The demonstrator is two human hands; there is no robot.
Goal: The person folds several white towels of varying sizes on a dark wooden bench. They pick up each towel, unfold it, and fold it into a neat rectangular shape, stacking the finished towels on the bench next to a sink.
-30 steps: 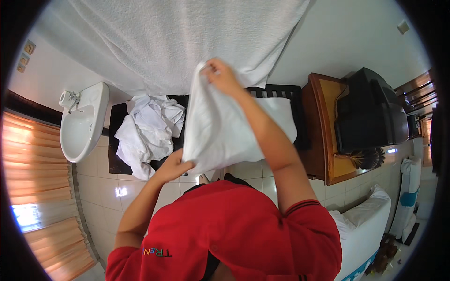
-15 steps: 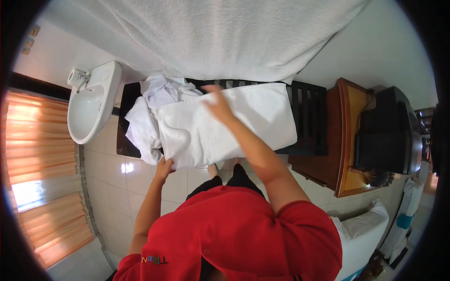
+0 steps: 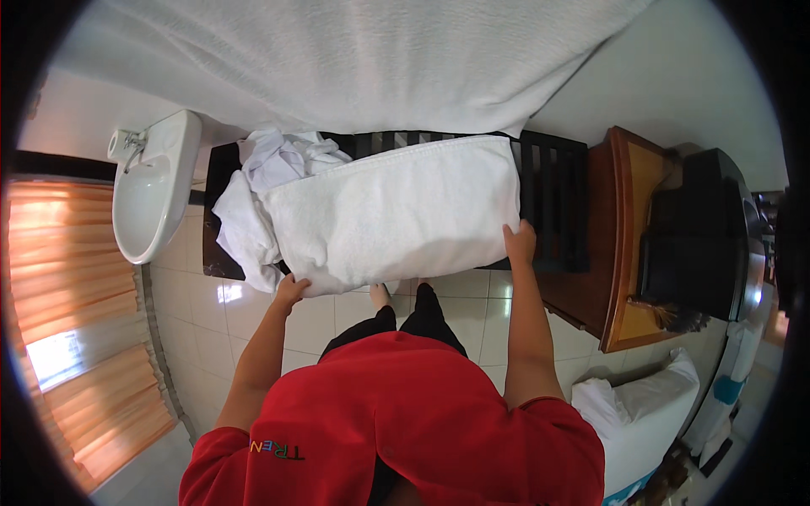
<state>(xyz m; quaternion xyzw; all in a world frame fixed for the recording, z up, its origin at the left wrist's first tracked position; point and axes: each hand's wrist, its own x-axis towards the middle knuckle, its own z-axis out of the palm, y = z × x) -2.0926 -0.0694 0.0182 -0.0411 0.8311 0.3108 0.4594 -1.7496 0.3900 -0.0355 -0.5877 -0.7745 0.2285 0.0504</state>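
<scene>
A white towel (image 3: 396, 211), folded into a long rectangle, lies across a dark slatted bench in front of me. My left hand (image 3: 292, 292) grips its near left corner, the thumb on top and the other fingers partly hidden under the cloth. At the near right corner, my right hand (image 3: 520, 243) pinches the towel's edge. Its near edge overhangs the bench toward me. Left of the towel, touching it, is a crumpled heap of white cloths (image 3: 251, 221).
The black bench (image 3: 553, 202) shows slats on the right. A washbasin (image 3: 152, 207) stands at the left, a wooden cabinet (image 3: 620, 244) with a black television (image 3: 700, 240) at the right. A large white cloth (image 3: 371, 67) hangs behind. A bed (image 3: 650, 413) lies at the lower right.
My right hand has moved from the towel's far edge to its near right corner and taken hold there. The towel's surface looks smoother. My left hand keeps its grip on the left corner.
</scene>
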